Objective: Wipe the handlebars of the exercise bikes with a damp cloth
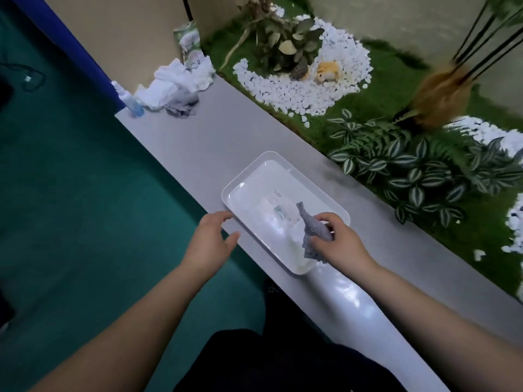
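Observation:
A small grey cloth (310, 230) hangs bunched in my right hand (339, 240), over the near right part of a shallow white tray (246, 176). The tray sits on a long grey ledge (215, 137) and appears to hold a little water. My left hand (212, 236) hovers at the tray's near left corner, fingers apart, holding nothing. No exercise bike or handlebar is in view.
At the ledge's far end lie crumpled white cloths or bags (172, 86), a small spray bottle (133, 104) and a green packet (188, 42). Right of the ledge is a planter with white pebbles (334, 83), leafy plants (410, 171) and fake grass. Green floor (70, 193) lies to the left.

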`<state>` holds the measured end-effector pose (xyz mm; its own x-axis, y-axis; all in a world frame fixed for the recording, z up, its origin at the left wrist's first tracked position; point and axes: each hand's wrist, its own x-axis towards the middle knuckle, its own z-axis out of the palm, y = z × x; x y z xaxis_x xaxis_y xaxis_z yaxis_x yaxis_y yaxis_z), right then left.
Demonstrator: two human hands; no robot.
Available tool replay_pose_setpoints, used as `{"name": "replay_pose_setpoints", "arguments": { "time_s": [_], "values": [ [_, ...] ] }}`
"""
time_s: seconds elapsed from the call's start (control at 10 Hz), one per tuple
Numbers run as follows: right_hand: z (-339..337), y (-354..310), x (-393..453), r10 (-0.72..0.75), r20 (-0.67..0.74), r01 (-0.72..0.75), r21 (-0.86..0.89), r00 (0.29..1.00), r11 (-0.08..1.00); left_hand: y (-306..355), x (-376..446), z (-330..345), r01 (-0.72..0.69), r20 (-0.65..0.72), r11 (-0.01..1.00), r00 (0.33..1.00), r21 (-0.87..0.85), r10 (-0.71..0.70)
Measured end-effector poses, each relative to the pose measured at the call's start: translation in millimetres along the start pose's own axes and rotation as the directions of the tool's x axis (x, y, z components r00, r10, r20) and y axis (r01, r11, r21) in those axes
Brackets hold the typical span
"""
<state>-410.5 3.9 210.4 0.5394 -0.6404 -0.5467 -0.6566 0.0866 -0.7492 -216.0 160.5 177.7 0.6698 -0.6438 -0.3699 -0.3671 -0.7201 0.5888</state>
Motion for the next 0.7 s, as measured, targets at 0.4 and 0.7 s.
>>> {"name": "replay_pose_setpoints", "arguments": {
  "time_s": [0.4,0.7],
  "values": [
    [78.4,64.9,154.2,-0.17,-0.199,0.097,-0.329,0.965,0.939,-55.6,140.1,72.9,0.121,-0.103,0.992,0.988,0.018,-0.119],
    [118.3,91.1,173.3,-0.136,-0.11,0.079,-0.414,0.985,0.907,-74.7,159.5,73.2,0.107,-0.007,0.992,0.994,-0.074,-0.108]
  ]
}}
